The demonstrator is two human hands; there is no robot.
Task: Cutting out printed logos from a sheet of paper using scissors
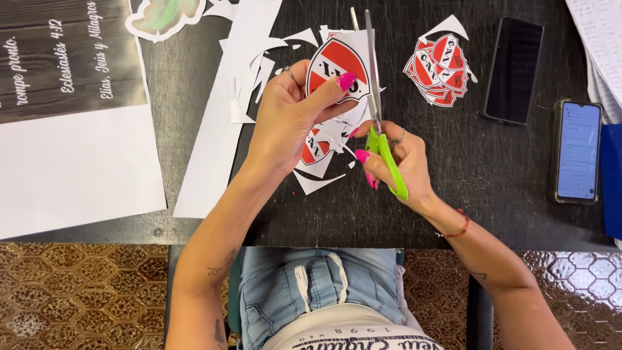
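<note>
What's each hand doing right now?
Left hand: closed on a red-and-white round sticker.
Right hand: closed on green-handled scissors.

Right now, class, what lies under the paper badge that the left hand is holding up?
Under the badge lie white paper scraps and another red badge print on the dark table. The left hand covers the rest.

Red-white shield sticker (335, 70), green-handled scissors (382, 139)

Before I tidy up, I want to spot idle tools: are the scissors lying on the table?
No, the right hand holds the scissors, cutting the paper.
</note>
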